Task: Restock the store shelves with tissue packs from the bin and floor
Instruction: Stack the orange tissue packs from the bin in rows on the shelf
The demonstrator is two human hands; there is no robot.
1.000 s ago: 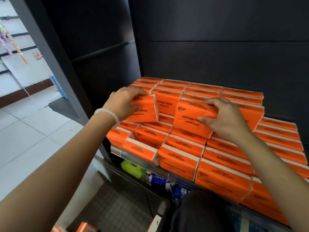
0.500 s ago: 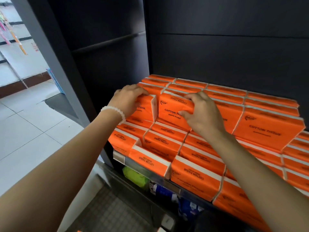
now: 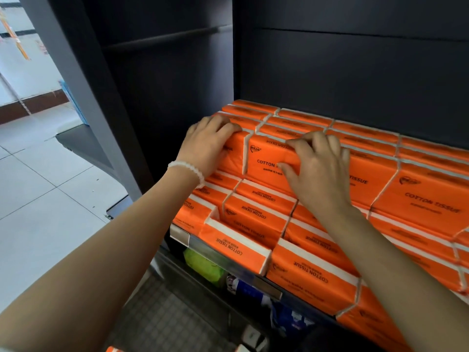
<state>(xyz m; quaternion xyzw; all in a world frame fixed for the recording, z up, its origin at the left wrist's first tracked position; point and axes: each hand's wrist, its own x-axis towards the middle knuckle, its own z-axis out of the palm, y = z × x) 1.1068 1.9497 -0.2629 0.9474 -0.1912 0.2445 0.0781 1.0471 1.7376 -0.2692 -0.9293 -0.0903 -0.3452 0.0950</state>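
Orange "COTTON TISSUE" packs [image 3: 253, 217] fill the shelf in flat layers, with an upright row behind them. My left hand [image 3: 209, 146], a white bead bracelet on its wrist, grips the leftmost upright pack [image 3: 234, 158], its fingers curled over the top edge. My right hand [image 3: 318, 168] holds the neighbouring upright pack [image 3: 266, 171], fingers hooked over its top and thumb on the printed front. These two packs stand side by side, touching, in line with the upright row that runs to the right.
The shelf's metal front rail [image 3: 223, 261] runs under the orange packs. A green pack [image 3: 203, 265] and blue packs [image 3: 245, 290] lie on the shelf below. Dark back panels [image 3: 355, 72] rise behind, a grey upright post [image 3: 83, 97] stands at the left, and beyond it is tiled floor [image 3: 38, 186].
Both hands have pushed their packs back and together. The gap between the two packs has closed and they now stand flush with the upright row. The view has moved closer.
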